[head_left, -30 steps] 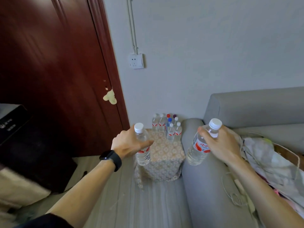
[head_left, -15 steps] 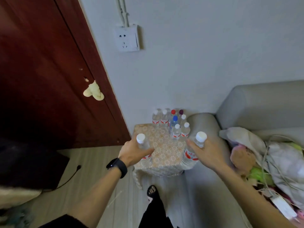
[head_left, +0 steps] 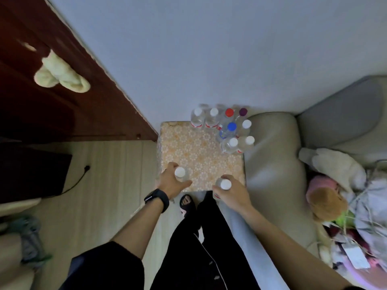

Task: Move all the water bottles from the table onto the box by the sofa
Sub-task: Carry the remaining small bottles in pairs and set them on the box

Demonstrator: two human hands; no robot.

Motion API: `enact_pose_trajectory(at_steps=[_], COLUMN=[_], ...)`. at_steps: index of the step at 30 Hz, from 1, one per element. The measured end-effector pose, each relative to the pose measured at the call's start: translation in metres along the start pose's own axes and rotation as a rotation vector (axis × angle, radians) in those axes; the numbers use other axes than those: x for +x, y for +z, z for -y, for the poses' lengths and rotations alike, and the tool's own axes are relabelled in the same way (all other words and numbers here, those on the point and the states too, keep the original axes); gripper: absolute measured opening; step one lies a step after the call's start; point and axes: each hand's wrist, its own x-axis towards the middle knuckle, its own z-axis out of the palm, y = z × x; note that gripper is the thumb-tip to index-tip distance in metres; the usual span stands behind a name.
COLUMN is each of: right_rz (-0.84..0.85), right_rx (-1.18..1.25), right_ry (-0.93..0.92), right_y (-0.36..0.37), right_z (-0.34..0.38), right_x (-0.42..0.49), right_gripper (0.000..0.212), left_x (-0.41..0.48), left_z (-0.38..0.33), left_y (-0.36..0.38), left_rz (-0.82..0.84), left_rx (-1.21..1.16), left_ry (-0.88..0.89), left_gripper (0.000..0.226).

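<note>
— Where are we?
— At the near edge of the box (head_left: 199, 155), topped with floral cloth. Our left hand (head_left: 170, 184) curls round a white-capped bottle (head_left: 180, 172) over the near-left corner. Our right hand (head_left: 233, 194) wraps a second bottle (head_left: 225, 184) at the near-right corner.
— And the rest?
— We count 8 caps in a cluster (head_left: 231, 126) at the far-right corner, against the pale wall (head_left: 209, 59) and beside the grey sofa arm (head_left: 270, 155). A dark red door (head_left: 41, 114) stands left, above the wood floor (head_left: 109, 185).

Ten water bottles (head_left: 228, 146) in all: eight clustered on one patterned box (head_left: 194, 151), one each in the left hand (head_left: 170, 183) and right hand (head_left: 232, 194); seven white caps (head_left: 214, 111), one red cap (head_left: 229, 112), one blue cap (head_left: 231, 126), one purple cap (head_left: 243, 111).
</note>
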Motion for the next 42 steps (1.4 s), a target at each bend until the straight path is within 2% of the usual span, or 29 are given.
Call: enact_pose_trajectory(at_steps=[2, 5, 11, 21, 25, 28, 30, 34, 42], right_rz=[0.053, 0.016, -0.039, -0.026, 0.011, -0.024, -0.096, -0.040, -0.100], right_rx=[-0.012, -0.023, -0.068, -0.072, -0.151, -0.283, -0.483, -0.759, -0.719], right_ry=[0.027, 0.023, -0.076, -0.157, -0.216, -0.268, -0.291, -0.344, -0.398], right_y=[0.000, 0.006, 0.018, 0.020, 0.013, 0.004, -0.005, -0.011, -0.030], right_z=[-0.004, -0.015, -0.032, -0.050, -0.054, -0.051, -0.045, -0.029, -0.002], right_x=[0.022, 0.054, 0.097, 0.135, 0.136, 0.125, 0.115, 0.108, 0.117], right_gripper=[0.041, 0.039, 0.062, 0.072, 0.074, 0.068, 0.058, 0.048, 0.039], left_x=[0.020, 0.041, 0.068, 0.083, 0.079, 0.068, 0.063, 0.058, 0.091], left_z=[0.002, 0.006, 0.014, 0.021, 0.021, 0.019, 0.019, 0.017, -0.008], left_y=[0.006, 0.019, 0.051, 0.078, 0.073, 0.070, 0.068, 0.061, 0.044], left_rz=[0.021, -0.005, -0.118, -0.152, -0.127, -0.154, -0.173, -0.184, -0.219], left_rx=[0.022, 0.035, 0.017, 0.003, -0.011, 0.016, 0.053, 0.061, 0.126], left_ry=[-0.033, -0.062, -0.105, -0.079, -0.050, 0.018, 0.070, 0.043, 0.118], left_gripper=[0.068, 0.071, 0.075, 0.076, 0.078, 0.064, 0.047, 0.028, 0.032])
